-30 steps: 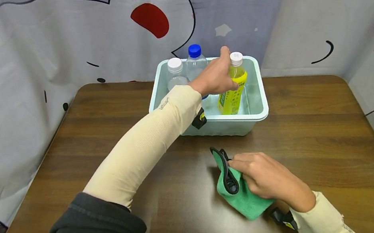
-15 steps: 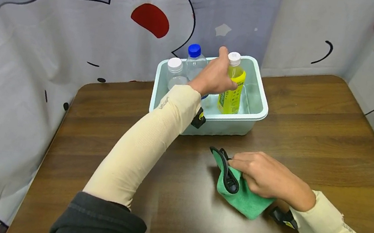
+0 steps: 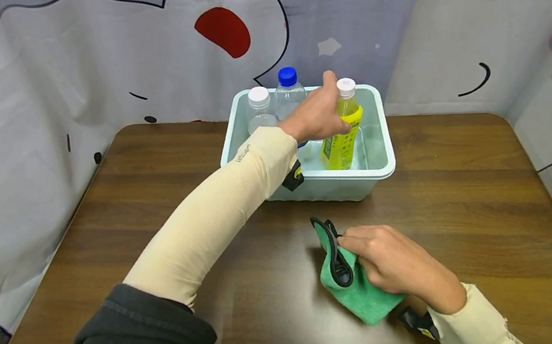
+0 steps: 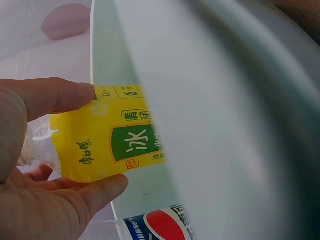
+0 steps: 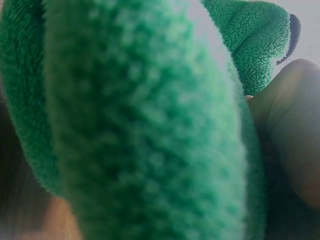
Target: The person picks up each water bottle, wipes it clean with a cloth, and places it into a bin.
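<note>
My left hand (image 3: 319, 112) reaches into a pale green plastic basin (image 3: 360, 180) and grips a yellow-labelled drink bottle (image 3: 342, 140) with a white cap, standing upright. In the left wrist view, thumb and fingers lie on either side of the bottle's yellow label (image 4: 100, 135). Below it a bottle with a blue and red label (image 4: 162, 225) shows in part. My right hand (image 3: 391, 260) holds a bunched green cloth (image 3: 369, 299) with black edging, close over the table in front of the basin. Folds of the cloth (image 5: 150, 125) fill most of the right wrist view and hide the fingertips.
Left in the basin stand a white-capped clear bottle (image 3: 257, 108) and a blue-capped clear bottle (image 3: 288, 92), partly behind my left hand. The basin sits near the back of the wooden table (image 3: 157, 178). A printed curtain (image 3: 85, 48) hangs behind the table and along its sides.
The yellow-labelled bottle's top has shifted very slightly left with my left hand since one second ago. The right hand and green cloth look the same.
</note>
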### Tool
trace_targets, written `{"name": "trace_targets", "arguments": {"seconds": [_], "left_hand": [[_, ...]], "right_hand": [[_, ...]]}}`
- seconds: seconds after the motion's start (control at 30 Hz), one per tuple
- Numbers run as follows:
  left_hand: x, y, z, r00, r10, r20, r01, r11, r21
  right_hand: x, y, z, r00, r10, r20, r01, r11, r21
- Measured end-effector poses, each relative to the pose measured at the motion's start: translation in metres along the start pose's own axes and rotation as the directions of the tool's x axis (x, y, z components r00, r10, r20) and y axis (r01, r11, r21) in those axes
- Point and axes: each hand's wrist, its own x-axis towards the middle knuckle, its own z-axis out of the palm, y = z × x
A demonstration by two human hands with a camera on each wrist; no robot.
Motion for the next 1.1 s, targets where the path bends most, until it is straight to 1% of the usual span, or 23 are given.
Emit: {"name": "trace_targets", "arguments": {"seconds": [0.2,0.4,0.53,0.6,0.8,0.87,0.93,1.03,1.1], "left_hand": [[0.001,-0.001,0.0,1.0,0.011,-0.02,-0.011,1.0,-0.002],[0.001,-0.003,0.0,0.998,0.049,-0.05,-0.049,0.999,0.001],[0.0,0.001,-0.002,0.994,0.067,-0.084,-0.064,0.997,0.04],[-0.001,0.004,-0.004,0.991,0.084,-0.106,-0.076,0.994,0.078],[-0.007,0.014,-0.013,0.971,0.172,-0.168,-0.141,0.973,0.18],[-0.01,0.017,-0.017,0.967,0.194,-0.166,-0.159,0.966,0.206],[-0.013,0.02,-0.021,0.964,0.217,-0.152,-0.179,0.956,0.234],[-0.017,0.022,-0.025,0.965,0.235,-0.116,-0.196,0.94,0.279],[-0.02,0.022,-0.028,0.965,0.241,-0.106,-0.199,0.932,0.303]], "right_hand": [[0.0,0.001,0.0,1.0,-0.002,-0.005,0.002,1.0,-0.004],[-0.001,0.002,0.0,1.0,-0.009,-0.008,0.009,1.0,-0.006],[-0.001,0.003,-0.001,1.0,-0.008,-0.011,0.008,1.0,-0.013],[-0.002,0.004,-0.002,1.0,-0.009,-0.013,0.009,1.0,-0.021],[-0.001,0.007,-0.01,1.0,-0.012,-0.013,0.011,0.998,-0.06],[-0.001,0.009,-0.014,1.0,-0.01,-0.015,0.009,0.996,-0.087],[-0.002,0.011,-0.019,1.0,-0.003,-0.013,0.002,0.993,-0.115],[-0.002,0.014,-0.027,1.0,0.023,-0.001,-0.023,0.988,-0.153],[-0.002,0.015,-0.032,0.998,0.052,0.02,-0.048,0.983,-0.175]]}}
